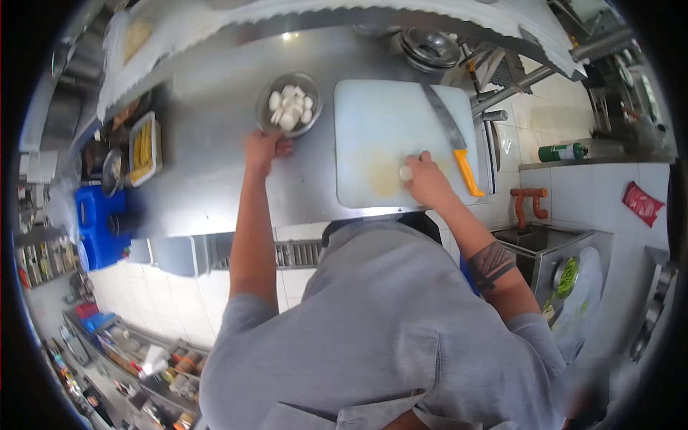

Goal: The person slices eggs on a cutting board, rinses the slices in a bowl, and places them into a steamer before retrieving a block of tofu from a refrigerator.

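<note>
A metal bowl of white mushroom-like pieces stands on the steel counter. My left hand is at the bowl's near edge, its fingers closed on the rim. Over the near part of the white cutting board, my right hand holds one small white piece between its fingers. A knife with an orange handle lies along the board's right side, its blade pointing away from me. A faint yellowish stain marks the board left of my right hand.
Stacked metal bowls stand behind the board. A tray of yellow food and a blue container are at the left. A metal shelf edge crosses the top. At the right are a green canister and a bowl of green vegetables.
</note>
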A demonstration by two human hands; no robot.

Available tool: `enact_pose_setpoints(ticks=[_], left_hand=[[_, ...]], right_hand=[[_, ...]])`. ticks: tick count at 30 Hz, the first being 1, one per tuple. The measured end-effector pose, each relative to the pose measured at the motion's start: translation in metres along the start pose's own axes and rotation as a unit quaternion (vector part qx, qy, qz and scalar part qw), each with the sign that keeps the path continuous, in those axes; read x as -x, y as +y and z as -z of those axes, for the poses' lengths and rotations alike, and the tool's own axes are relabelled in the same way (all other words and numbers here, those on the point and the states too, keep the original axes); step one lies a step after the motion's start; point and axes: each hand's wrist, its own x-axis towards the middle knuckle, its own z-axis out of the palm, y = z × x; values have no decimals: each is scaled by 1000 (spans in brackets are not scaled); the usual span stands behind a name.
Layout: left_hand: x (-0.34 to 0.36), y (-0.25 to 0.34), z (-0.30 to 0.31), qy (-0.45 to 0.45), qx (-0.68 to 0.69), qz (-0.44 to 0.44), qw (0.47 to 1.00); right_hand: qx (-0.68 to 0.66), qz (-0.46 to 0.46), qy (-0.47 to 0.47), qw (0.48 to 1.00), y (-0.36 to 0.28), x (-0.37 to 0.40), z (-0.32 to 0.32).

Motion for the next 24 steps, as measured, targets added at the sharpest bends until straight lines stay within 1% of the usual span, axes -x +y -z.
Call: enact_pose_setpoints(ticks=[1,3,4,5,6,7,9,10,11,12,13,15,16,18,19,20,22,23,24], left_hand=[[-13,-18,-2,-51,107,-5,993],[-8,-15,-18,-1,101,-47,994],[-7,-21,-24,-15,94,-52,994],[-7,-18,-27,-26,86,-61,994],[9,-2,-37,-29,74,-70,994],[28,10,-54,-29,63,-78,995],[40,12,-70,-48,-19,-76,996],[55,21,-84,-50,-21,-88,995],[77,35,-98,-72,-48,-98,991],[96,42,-112,-96,-76,-108,987],[106,41,-124,-102,-82,-115,985],[124,39,-151,-170,-106,-100,975],[137,45,-166,-178,-114,-108,971],[170,65,-193,-186,-160,-105,964],[178,71,-204,-190,-165,-110,962],[186,75,-217,-209,-183,-112,954],[197,76,-245,-241,-197,-126,942],[207,83,-261,-220,-188,-125,949],[220,97,-281,-260,-211,-114,936]], right_hand=[[-42,12,55,998,11,0,-12],[-78,47,123,988,23,3,-22],[-99,8,82,992,28,1,-22],[-99,6,68,993,29,3,-22],[-111,9,93,989,28,5,-24],[-158,-22,85,983,24,9,-13],[-302,-92,29,948,21,12,9],[-304,-88,40,948,17,16,27],[-444,-68,26,893,9,23,48],[-575,-47,11,817,6,35,71],[-579,-46,20,814,7,49,92],[-566,15,150,810,16,80,135],[-571,15,163,804,28,98,154],[-566,16,218,795,68,139,182],[-577,4,248,778,87,158,189],[-587,-8,273,762,107,177,189],[-581,-48,328,743,160,204,169],[-587,-86,329,734,188,216,151],[-593,-121,327,726,213,229,133]])
